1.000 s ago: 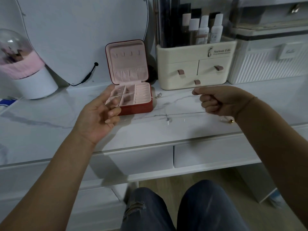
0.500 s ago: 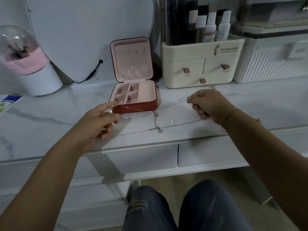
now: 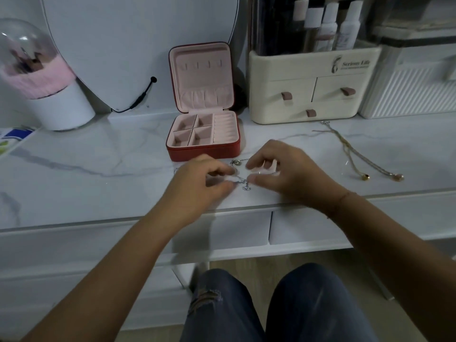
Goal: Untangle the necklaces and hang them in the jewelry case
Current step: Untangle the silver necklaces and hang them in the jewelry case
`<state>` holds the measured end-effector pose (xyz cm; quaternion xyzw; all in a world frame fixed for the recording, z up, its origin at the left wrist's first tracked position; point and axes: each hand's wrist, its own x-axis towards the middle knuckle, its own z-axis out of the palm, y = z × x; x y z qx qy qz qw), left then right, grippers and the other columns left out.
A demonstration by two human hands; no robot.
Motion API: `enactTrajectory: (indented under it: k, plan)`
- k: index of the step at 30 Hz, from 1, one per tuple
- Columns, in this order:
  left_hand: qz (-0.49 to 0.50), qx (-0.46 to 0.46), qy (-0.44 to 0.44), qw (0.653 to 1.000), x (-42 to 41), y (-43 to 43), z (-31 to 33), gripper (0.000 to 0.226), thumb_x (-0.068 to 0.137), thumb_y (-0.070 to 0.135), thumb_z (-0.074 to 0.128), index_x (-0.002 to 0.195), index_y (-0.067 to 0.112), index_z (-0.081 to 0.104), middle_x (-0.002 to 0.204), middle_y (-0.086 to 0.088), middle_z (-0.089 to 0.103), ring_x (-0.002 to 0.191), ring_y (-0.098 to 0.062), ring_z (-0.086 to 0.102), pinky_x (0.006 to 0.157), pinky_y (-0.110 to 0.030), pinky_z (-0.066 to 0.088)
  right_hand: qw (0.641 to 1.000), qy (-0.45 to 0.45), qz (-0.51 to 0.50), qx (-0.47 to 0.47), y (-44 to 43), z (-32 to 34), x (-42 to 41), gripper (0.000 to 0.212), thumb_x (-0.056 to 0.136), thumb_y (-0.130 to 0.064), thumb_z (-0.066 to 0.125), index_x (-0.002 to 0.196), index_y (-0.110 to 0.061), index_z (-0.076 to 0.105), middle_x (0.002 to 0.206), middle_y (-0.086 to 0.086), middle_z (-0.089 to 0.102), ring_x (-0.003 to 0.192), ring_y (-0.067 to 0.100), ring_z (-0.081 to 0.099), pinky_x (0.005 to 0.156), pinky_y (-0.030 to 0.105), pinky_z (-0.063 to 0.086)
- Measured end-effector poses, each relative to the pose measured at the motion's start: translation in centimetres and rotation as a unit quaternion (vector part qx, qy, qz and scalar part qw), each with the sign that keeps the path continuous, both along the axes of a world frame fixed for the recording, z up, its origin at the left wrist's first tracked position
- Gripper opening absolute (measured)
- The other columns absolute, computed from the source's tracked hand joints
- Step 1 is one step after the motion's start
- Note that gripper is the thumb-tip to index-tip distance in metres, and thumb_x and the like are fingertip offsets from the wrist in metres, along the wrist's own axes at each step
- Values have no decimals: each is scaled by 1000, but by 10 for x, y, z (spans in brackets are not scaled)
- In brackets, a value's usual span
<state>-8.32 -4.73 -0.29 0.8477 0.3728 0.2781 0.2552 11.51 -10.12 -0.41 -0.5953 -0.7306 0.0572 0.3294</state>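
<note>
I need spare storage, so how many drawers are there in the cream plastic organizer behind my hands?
3 in the cream plastic organizer: upper left drawer, upper right drawer, and wide bottom drawer, each with a brown pull tab. None seems hidden.

Left of the jewelry case (image 3: 202,150), the surface (image 3: 86,174) gives open room up to the brush holder (image 3: 61,107). Right of the case lie gold necklaces (image 3: 349,151), and behind them stands the cream organizer (image 3: 313,87).

Dim, even light. White marble-veined vanity top (image 3: 74,169), 2 white drawers (image 3: 246,229) below. Pale wood floor (image 3: 271,261). Rounded mirror (image 3: 128,45) at back.
</note>
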Motion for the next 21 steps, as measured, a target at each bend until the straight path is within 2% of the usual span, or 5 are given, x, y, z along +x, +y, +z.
enactTrajectory:
  k: [9,12,15,18,21]
  plan:
    - [-17,50,34,998,17,3,-2,10,84,23,72,93,23,75,84,13,55,78,0,51,67,-5,34,990,-133,16,42,-26,-19,-9,43,85,-49,48,106,-21,73,91,-1,62,82,14,53,72,21,37]
    - [-11,92,43,995,20,1,-5,7,85,21,70,90,18,74,87,6,58,82,-10,52,75,-24,41,987,-135,14,90,-33,-28,-7,39,86,-44,52,102,-16,74,91,2,65,81,20,59,72,32,46]
    - [-6,132,72,989,23,1,-9,10,88,18,65,91,10,70,89,3,53,91,-17,49,80,-31,40,990,-103,8,96,-33,-29,-10,35,85,-45,54,94,-18,75,91,-1,65,81,14,58,70,25,45]
    - [-13,92,38,995,23,1,-8,7,91,17,61,88,12,64,91,5,52,84,-10,48,75,-17,37,998,-32,-19,46,-28,-23,-12,29,81,-46,55,86,-24,73,96,-7,58,85,4,52,72,9,38]
    - [-12,-3,-7,1000,21,3,-1,8,95,20,56,89,23,61,91,11,57,78,-1,51,67,-6,36,1000,1,0,30,-20,-17,-11,21,79,-37,62,87,-19,67,97,-5,58,78,7,55,70,7,43]
